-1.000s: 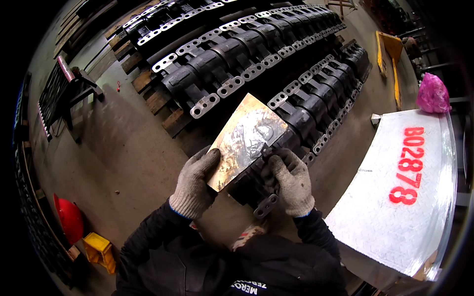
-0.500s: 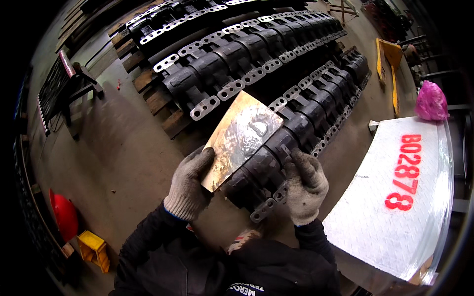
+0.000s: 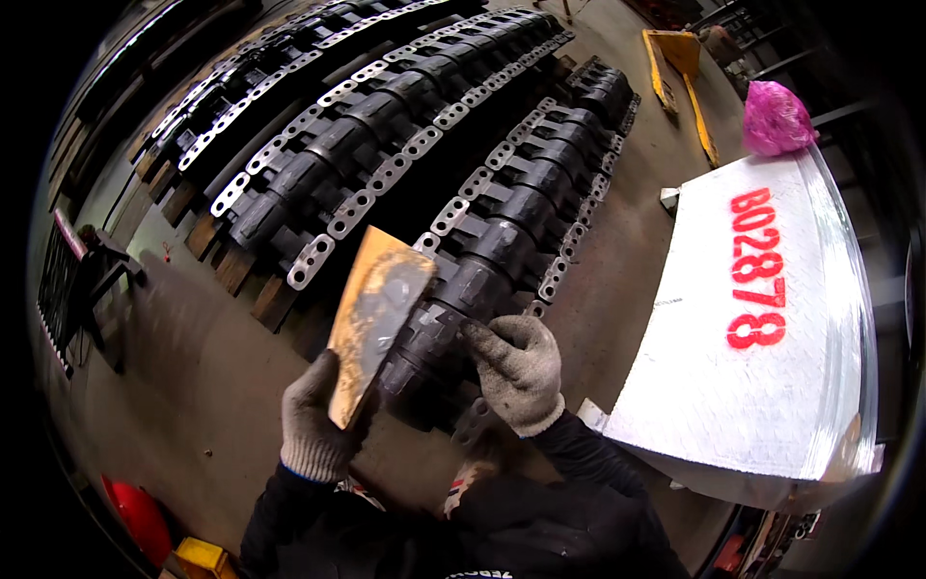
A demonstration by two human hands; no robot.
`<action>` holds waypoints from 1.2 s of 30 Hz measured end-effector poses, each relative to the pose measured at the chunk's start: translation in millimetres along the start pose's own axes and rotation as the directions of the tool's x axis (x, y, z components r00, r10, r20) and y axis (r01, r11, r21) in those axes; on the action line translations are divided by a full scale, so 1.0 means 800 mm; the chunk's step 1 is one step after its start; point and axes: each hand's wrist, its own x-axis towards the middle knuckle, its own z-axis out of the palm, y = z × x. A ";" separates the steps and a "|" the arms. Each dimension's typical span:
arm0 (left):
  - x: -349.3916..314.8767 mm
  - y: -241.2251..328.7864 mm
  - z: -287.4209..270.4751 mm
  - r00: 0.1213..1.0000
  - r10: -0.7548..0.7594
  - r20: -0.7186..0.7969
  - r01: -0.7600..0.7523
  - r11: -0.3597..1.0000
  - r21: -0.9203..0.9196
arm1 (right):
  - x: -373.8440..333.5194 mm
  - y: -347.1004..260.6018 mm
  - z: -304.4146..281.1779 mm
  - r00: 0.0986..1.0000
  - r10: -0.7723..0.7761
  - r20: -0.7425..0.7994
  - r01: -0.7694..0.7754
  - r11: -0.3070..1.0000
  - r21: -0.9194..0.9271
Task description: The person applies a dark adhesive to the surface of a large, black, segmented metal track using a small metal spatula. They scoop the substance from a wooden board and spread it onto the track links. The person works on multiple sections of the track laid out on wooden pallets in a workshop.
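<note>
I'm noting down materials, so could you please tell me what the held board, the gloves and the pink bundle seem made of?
Held board: possibly wood or card, going by its tan surface, smeared with glossy gray.
Gloves: matte knitted fabric, judging by the ribbed texture.
Pink bundle: probably thin plastic film, shiny and crumpled.

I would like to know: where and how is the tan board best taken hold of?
Probably at its lower left edge, coming from the left, where the left hand holds it. The tan board is flat, so a pinch across both faces should suit; the margin there looks mostly free of the grey smear covering the middle.
</note>
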 end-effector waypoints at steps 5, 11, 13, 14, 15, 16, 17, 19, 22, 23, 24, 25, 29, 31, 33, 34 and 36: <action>-0.018 0.032 -0.029 0.982 0.144 0.126 -0.148 0.989 0.022 | -0.049 0.005 -0.016 0.956 0.292 -0.028 -0.291 0.956 0.030; -0.025 0.037 -0.032 0.942 0.329 -0.064 -0.327 0.944 0.037 | -0.074 0.026 -0.047 0.877 0.471 -0.096 -0.469 0.882 0.037; -0.026 0.041 -0.046 0.904 0.420 -0.082 -0.417 0.907 0.051 | -0.077 0.028 -0.053 0.860 0.498 -0.117 -0.499 0.866 0.019; -0.021 0.039 -0.059 0.874 0.477 -0.088 -0.470 0.878 0.096 | -0.078 0.031 -0.056 0.850 0.510 -0.129 -0.510 0.859 0.038; -0.019 0.038 -0.066 0.841 0.534 -0.092 -0.519 0.842 0.147 | -0.081 0.036 -0.057 0.838 0.527 -0.145 -0.523 0.850 0.065; -0.024 0.043 -0.070 0.846 0.520 -0.121 -0.502 0.852 0.151 | -0.082 0.040 -0.058 0.824 0.543 -0.159 -0.535 0.840 0.093; -0.029 0.049 -0.067 0.853 0.501 -0.148 -0.481 0.863 0.152 | -0.083 0.043 -0.061 0.817 0.556 -0.156 -0.546 0.831 0.106; -0.041 0.048 -0.054 0.836 0.524 -0.160 -0.502 0.850 0.159 | -0.083 0.049 -0.067 0.801 0.580 -0.147 -0.566 0.814 0.131; -0.069 0.062 -0.054 0.771 0.630 -0.096 -0.581 0.756 0.302 | -0.081 0.062 -0.071 0.765 0.640 -0.073 -0.614 0.759 0.218; -0.071 0.062 -0.052 0.721 0.663 -0.203 -0.607 0.745 0.275 | -0.077 0.068 -0.073 0.795 0.600 -0.094 -0.575 0.793 0.201; -0.075 0.063 -0.049 0.663 0.682 -0.308 -0.636 0.730 0.250 | -0.071 0.075 -0.073 0.822 0.558 -0.114 -0.535 0.825 0.183; -0.095 0.066 -0.037 0.715 0.657 -0.238 -0.591 0.750 0.295 | -0.068 0.080 -0.072 0.845 0.520 -0.127 -0.498 0.851 0.167; -0.119 0.080 -0.051 0.581 0.754 -0.305 -0.659 0.656 0.367 | -0.055 0.092 -0.078 0.817 0.574 -0.062 -0.536 0.793 0.289; -0.126 0.074 -0.064 0.326 0.945 -0.015 -0.560 0.206 0.802 | -0.049 0.100 -0.082 0.831 0.550 -0.084 -0.495 0.800 0.338; -0.153 0.084 -0.050 0.492 0.867 -0.080 -0.590 0.399 0.701 | -0.042 0.106 -0.084 0.818 0.566 -0.101 -0.484 0.773 0.411; -0.158 0.087 -0.040 0.504 0.858 -0.103 -0.633 0.447 0.632 | -0.039 0.108 -0.083 0.797 0.596 -0.102 -0.494 0.739 0.459; -0.174 0.097 -0.034 0.535 0.839 -0.101 -0.704 0.509 0.496 | -0.037 0.111 -0.077 0.770 0.631 -0.096 -0.481 0.673 0.561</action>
